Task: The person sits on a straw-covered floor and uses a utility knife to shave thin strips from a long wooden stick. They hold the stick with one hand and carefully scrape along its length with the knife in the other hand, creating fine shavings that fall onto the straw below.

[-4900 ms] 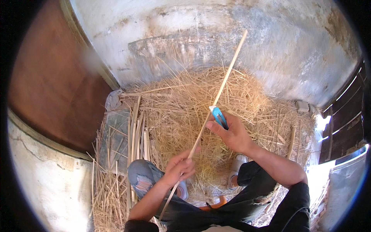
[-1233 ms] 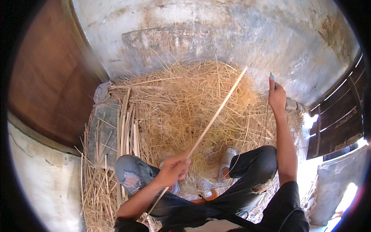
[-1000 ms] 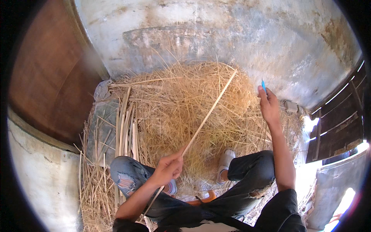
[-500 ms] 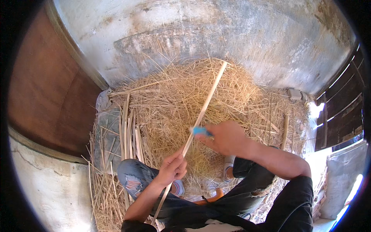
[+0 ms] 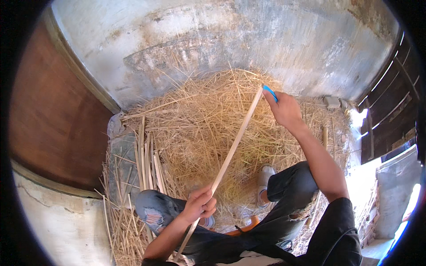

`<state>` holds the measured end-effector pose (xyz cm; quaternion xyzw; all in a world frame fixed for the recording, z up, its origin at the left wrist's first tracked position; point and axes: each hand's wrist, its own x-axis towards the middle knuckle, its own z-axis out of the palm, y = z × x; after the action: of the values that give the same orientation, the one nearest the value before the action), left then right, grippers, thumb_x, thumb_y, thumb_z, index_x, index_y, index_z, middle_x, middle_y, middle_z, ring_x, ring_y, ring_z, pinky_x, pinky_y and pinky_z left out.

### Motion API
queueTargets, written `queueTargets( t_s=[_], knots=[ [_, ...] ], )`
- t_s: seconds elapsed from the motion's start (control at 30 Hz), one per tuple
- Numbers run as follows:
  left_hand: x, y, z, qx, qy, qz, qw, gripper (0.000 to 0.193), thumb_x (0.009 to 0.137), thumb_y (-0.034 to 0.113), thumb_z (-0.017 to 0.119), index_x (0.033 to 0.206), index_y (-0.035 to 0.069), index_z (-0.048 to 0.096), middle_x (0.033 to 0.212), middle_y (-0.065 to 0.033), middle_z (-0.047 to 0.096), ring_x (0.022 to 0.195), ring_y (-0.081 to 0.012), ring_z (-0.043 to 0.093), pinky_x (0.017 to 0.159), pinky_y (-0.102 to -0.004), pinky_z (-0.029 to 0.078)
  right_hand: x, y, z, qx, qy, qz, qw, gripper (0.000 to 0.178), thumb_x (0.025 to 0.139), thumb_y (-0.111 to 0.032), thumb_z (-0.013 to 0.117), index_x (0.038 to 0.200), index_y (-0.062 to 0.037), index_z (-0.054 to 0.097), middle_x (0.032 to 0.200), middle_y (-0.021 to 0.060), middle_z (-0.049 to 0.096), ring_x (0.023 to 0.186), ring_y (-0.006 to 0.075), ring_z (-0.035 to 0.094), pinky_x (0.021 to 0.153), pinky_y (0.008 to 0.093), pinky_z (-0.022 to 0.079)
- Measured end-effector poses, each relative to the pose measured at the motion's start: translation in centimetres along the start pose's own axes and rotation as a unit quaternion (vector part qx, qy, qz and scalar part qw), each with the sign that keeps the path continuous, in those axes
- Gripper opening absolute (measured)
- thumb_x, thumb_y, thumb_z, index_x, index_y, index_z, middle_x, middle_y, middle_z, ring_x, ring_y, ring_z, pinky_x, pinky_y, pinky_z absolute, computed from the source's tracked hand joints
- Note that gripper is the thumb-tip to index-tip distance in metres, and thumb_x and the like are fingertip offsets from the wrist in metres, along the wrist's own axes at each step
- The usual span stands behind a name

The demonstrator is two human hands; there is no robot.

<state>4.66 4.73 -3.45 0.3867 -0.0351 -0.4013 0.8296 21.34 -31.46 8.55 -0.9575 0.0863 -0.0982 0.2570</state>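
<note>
A long pale strip of bamboo or wood [image 5: 237, 137] slants from my lap up toward the far wall. Its lower part passes through my left hand [image 5: 199, 205], whose fingers are closed round it. At the strip's far end my right hand [image 5: 287, 111] grips a small blue hand tool [image 5: 270, 93]. The tool's front edge is at the strip's tip; its blade and exact kind are too small to make out. Below the strip spreads a thick heap of thin straw-coloured shavings [image 5: 199, 119].
Several split strips [image 5: 143, 155] lie to the left beside my ripped jeans knee [image 5: 153, 208]. A brown door panel [image 5: 57, 115] stands at the left, a stained wall [image 5: 230, 40] behind the heap. Dark slats [image 5: 388, 119] are at the right. Something orange [image 5: 246, 226] lies between my legs.
My right hand has moved the blue tool away from me along the strip, from its middle to the far end. My left hand keeps its hold, slightly lower in view.
</note>
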Motion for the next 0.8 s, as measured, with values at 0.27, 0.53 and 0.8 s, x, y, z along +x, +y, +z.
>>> queueTargets(
  t_s=[0.27, 0.53, 0.8],
  knots=[
    [0.3, 0.1, -0.7, 0.077, -0.039, 0.050, 0.995, 0.051, 0.114, 0.021, 0.042, 0.163, 0.014, 0.031, 0.064, 0.0026, 0.034, 0.049, -0.0064, 0.032, 0.043, -0.0236, 0.030, -2.0, 1.7, 0.7, 0.155, 0.070, -0.023, 0.985, 0.056, 0.105, -0.049, 0.055, 0.076, -0.0008, 0.057, 0.060, 0.0130, 0.053, 0.055, 0.0237, 0.049, 0.056, 0.0424, 0.040],
    [1.4, 1.4, 0.8, 0.194, 0.033, 0.099, 0.975, 0.057, 0.110, 0.015, 0.052, 0.163, 0.012, 0.031, 0.065, 0.0028, 0.046, 0.051, -0.0052, 0.040, 0.046, -0.0227, 0.035, -2.1, 1.4, 0.4, 0.142, 0.090, -0.037, 0.985, 0.055, 0.103, -0.050, 0.058, 0.077, -0.0021, 0.058, 0.059, 0.0116, 0.052, 0.054, 0.0239, 0.050, 0.056, 0.0423, 0.041],
    [2.1, 1.2, 1.4, 0.222, 0.076, 0.138, 0.962, 0.061, 0.108, 0.013, 0.057, 0.163, 0.012, 0.031, 0.069, 0.0070, 0.045, 0.055, -0.0020, 0.039, 0.049, -0.0208, 0.034, -8.0, -4.4, 2.8, -0.051, -0.186, -0.156, 0.969, 0.055, 0.102, -0.059, 0.052, 0.099, -0.0085, 0.072, 0.073, 0.0204, 0.068, 0.070, 0.0395, 0.070, 0.065, 0.0494, 0.055]
  ],
)
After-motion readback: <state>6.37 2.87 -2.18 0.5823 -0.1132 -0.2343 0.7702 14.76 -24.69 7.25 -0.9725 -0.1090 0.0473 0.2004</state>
